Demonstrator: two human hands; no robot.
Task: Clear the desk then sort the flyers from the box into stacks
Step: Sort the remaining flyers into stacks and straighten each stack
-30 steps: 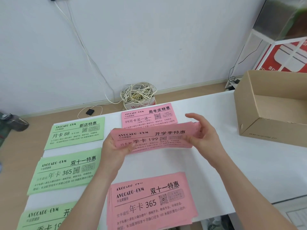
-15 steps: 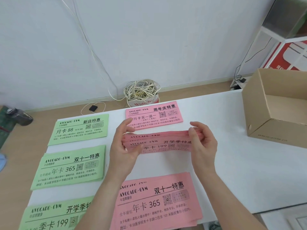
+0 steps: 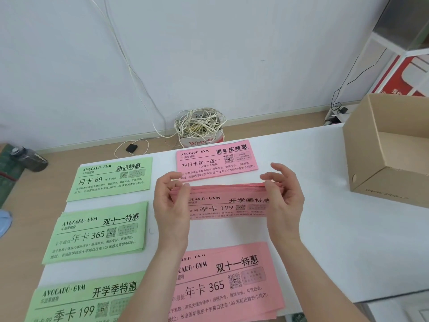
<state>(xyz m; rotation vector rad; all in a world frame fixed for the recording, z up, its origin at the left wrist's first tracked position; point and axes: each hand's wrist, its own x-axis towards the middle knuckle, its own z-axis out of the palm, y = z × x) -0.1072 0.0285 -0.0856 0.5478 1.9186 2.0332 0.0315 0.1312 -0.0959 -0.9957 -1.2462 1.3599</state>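
A stack of pink flyers (image 3: 228,203) is held between both hands just above the white desk (image 3: 325,228), at its middle. My left hand (image 3: 170,205) grips the stack's left end, thumb on top. At the right end my right hand (image 3: 284,198) pinches it with thumb and fingers, the other fingers raised. Sorted stacks lie around it: a pink one (image 3: 217,160) behind, a pink one (image 3: 228,282) in front, and three green ones (image 3: 113,178) (image 3: 97,232) (image 3: 86,298) down the left side. The open cardboard box (image 3: 380,180) stands at the right.
Behind the desk, on the wooden floor, a small box heaped with coiled white cable (image 3: 199,129) sits by the wall. A dark bottle (image 3: 30,156) lies at the far left. A white shelf frame (image 3: 383,43) stands at the back right.
The pink stack has come down closer to the desk and levelled out, with both hands squaring its ends. The view has shifted slightly to the left.
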